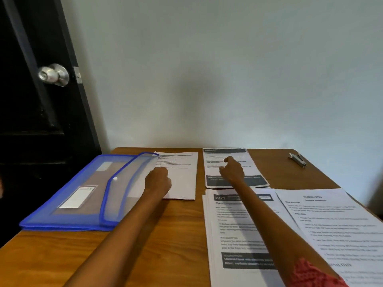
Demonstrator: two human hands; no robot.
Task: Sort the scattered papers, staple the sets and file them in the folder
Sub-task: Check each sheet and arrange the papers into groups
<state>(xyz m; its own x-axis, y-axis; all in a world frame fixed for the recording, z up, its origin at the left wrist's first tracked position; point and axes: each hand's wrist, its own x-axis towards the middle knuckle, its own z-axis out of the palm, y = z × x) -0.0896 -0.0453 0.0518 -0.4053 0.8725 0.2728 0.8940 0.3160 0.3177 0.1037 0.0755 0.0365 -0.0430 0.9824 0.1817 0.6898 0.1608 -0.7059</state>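
The near stack of white printed papers (234, 230) has "2721" in white on a dark bar at its top; the rest of its writing is too blurry to read. Just to its right, a white sheet with black text (331, 222) overlaps it and shows a heading that looks like "TASK ID", then "DESCRIPTION".

The see-through blue plastic folder (68, 195) lies flat on the left of the brown wooden table (161, 235). Its flap (126, 187) is open, folded out to the right. A white label (75, 197) sits on its front, too faint to read. I cannot tell if any papers are inside.

The left hand (158, 181) rests on a white sheet with a few lines of print (182, 175), fingers curled under; I cannot tell if it pinches the paper. The right hand (232, 169) is over a far set with dark bars (238, 168), fingers bent, and its grip is unclear too.

A small grey metal stapler (298, 159) lies at the far right, well apart from the papers.
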